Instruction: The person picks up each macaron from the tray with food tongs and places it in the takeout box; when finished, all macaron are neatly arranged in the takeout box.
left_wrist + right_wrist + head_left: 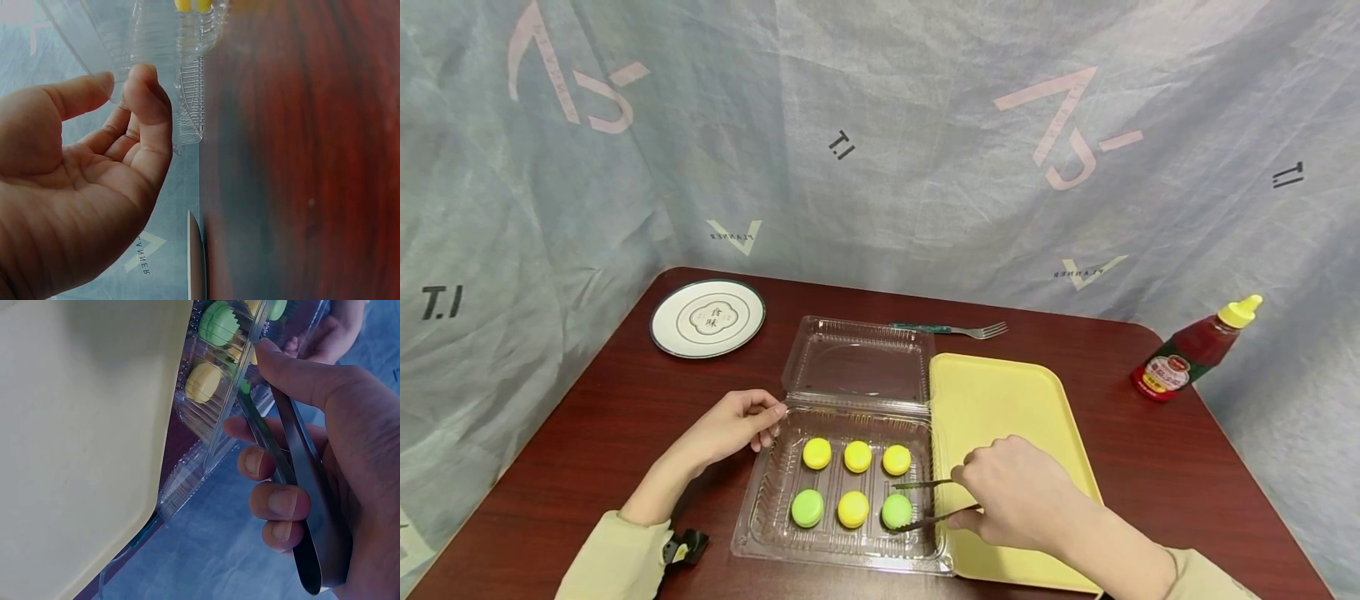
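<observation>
A clear plastic clamshell box (842, 550) lies with its lid folded back, holding several yellow macarons (857, 457) and two green ones. At the box's left edge near the hinge, my left hand (737, 429) pinches the plastic rim between thumb and fingers, as the left wrist view shows. My right hand (1015, 492) grips a pair of metal tongs (312, 506) over the box's right side. The tong arms are spread, one on each side of the right-hand green macaron (897, 510); I cannot tell whether both tips touch it.
A yellow tray (1000, 400) sits against the box's right side, under my right hand. Behind the lid lies a fork (977, 331) with a green handle. A white plate (685, 329) rests at the back left, and a red sauce bottle (1187, 358) stands at the right.
</observation>
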{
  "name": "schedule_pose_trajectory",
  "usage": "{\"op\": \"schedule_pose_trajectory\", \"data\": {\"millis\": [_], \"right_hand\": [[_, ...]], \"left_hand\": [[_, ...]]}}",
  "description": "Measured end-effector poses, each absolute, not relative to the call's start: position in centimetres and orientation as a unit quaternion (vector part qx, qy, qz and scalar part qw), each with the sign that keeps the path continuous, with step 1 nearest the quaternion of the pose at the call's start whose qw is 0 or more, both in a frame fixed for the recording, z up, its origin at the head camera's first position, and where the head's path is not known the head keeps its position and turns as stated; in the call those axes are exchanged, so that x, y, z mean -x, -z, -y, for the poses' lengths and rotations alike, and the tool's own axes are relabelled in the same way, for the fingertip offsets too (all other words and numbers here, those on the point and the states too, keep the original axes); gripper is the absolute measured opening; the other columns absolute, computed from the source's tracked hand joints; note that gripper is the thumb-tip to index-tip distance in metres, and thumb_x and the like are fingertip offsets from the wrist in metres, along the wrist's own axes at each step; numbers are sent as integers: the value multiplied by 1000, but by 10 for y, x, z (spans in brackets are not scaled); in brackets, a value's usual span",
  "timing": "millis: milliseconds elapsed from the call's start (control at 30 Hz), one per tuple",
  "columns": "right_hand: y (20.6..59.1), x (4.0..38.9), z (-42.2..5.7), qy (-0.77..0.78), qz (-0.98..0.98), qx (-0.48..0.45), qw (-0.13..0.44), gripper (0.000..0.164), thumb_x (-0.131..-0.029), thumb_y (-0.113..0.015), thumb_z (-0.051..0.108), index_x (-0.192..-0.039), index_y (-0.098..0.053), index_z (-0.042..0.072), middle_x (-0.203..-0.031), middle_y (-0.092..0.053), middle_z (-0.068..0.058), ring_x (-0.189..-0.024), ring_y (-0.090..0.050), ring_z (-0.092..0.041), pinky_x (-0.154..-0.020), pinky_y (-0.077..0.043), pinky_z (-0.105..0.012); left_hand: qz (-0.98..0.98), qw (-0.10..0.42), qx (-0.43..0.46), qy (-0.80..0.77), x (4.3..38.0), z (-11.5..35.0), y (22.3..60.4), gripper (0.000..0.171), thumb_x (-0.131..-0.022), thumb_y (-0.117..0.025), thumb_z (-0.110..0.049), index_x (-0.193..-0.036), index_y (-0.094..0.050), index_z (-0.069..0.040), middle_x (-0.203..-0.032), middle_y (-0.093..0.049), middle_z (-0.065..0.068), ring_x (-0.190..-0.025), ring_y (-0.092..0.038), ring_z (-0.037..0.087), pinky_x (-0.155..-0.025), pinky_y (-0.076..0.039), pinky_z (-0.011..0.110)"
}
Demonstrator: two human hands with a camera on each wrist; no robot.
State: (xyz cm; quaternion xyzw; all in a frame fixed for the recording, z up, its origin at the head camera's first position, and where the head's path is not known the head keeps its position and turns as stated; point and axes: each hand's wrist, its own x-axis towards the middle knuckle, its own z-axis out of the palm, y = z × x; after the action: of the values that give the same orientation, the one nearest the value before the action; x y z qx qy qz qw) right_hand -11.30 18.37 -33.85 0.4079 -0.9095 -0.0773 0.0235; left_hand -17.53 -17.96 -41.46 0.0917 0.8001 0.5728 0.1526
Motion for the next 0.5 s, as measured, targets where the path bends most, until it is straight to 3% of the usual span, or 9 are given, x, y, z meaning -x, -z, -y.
{"op": "schedule_pose_trajectory", "data": {"millis": [500], "right_hand": [[335, 115, -195, 48, 916, -396, 36, 41, -76, -78, 58, -77, -64, 20, -64, -54, 14, -50, -44, -4, -50, -42, -31]], "left_hand": [[-800, 154, -93, -572, 175, 180, 415, 21, -103, -57, -15, -105, -63, 5, -78, -61, 8, -68, -58, 18, -59, -51, 27]]}}
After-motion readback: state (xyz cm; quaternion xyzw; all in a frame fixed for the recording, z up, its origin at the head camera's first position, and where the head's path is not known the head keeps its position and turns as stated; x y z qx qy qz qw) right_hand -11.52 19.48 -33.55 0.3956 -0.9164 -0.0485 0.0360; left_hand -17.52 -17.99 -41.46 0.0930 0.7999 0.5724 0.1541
